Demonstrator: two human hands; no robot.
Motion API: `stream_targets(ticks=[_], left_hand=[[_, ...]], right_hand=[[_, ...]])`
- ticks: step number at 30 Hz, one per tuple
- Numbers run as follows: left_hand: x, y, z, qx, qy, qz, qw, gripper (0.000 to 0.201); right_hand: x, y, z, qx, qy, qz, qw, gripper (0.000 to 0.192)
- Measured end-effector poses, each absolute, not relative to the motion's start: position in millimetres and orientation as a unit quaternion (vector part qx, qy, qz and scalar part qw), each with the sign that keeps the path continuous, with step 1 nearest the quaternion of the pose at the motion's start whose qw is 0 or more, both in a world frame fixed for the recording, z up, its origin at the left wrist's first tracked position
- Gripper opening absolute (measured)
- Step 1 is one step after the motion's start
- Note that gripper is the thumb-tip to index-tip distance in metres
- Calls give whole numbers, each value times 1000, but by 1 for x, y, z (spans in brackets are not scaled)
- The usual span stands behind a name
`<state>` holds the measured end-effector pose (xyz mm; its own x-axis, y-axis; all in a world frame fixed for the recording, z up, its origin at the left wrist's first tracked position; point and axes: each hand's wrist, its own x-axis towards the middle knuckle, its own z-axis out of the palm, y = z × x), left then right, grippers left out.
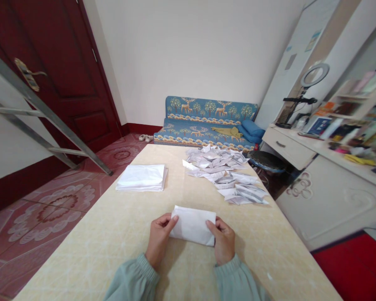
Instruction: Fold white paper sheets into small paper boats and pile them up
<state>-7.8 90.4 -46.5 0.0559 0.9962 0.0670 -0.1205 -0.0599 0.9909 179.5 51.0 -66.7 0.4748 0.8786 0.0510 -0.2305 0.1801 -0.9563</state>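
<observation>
Now a white paper piece point(192, 228) is showing its smooth, matte face, a flat oblong wider than it is deep, with faintly creased skin and straight sides. Beneath it the pale yellow tablecloth point(188, 278) is spreading out in a faint lattice pattern. Over on the left, a stack of white sheets point(141, 177) is lying flat, its layers fanning slightly at the right side. Across on the far right of the table, a heap of paper pieces point(221, 161) is bristling with thin, pointed, greyish-white folds, sprawling in a loose band toward the near right.

As for edges, the heap is crowding the far right border of the table, some of its tips reaching right up to it, while the stack is sitting close to the left border. Between those two, a strip of patterned cloth is running down toward the hands, and more cloth is showing on both outer sides of the wrists.

And the grip: the left hand point(159, 234) is pinching the paper's left end, thumb lying on top, fingers tucking behind. The right hand point(224, 240) is mirroring that at the right end, both pinches closing narrowly on the sheet. Green sleeves point(133, 278) are gathering at the wrists.
</observation>
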Motion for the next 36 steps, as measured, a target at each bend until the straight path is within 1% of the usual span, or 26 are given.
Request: stream_targets(ticks=[6,13,23,29,36], left_hand=[[-9,89,-44,514,467,530,487,30],[-10,90,-44,530,468,528,470,28],[-12,87,-34,539,434,536,484,24],[-14,88,-34,529,438,563,460,22],[-14,90,-39,502,454,585,447,17]], right_hand=[[181,53,-75,-513,-281,383,715,29],[183,53,-74,-497,-280,410,712,25],[182,54,-73,-509,-286,382,716,23],[181,53,-71,-519,-303,364,711,24],[181,53,-71,-512,-303,378,709,20]])
